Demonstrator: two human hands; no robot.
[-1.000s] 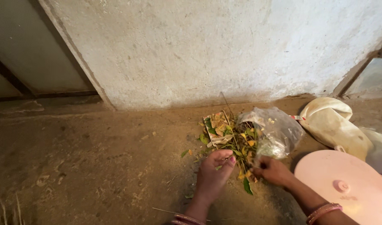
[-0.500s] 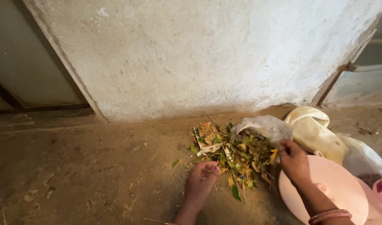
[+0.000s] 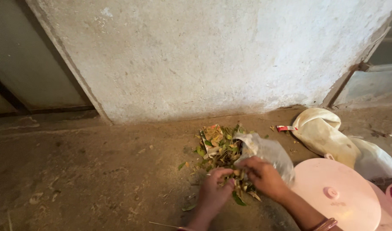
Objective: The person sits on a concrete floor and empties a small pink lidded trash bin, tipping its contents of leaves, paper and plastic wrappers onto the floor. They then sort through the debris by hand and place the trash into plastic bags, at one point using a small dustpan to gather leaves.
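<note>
Both hands have come closer together since half a second ago, and the right hand [image 3: 264, 177] has left the round pink plastic lid [image 3: 337, 194] and now rests on the heap. The left hand [image 3: 215, 192] lies with curled fingers on the small heap of green and yellow dry leaves and scraps [image 3: 223, 154], which is on the brown dirt floor [image 3: 97, 179] near the rough grey wall [image 3: 204, 55]. I cannot tell if either hand grips something. A crumpled clear plastic bag [image 3: 270, 154] touches the heap beside the right hand. A cream cloth bag [image 3: 322, 130] lies farther right.
</note>
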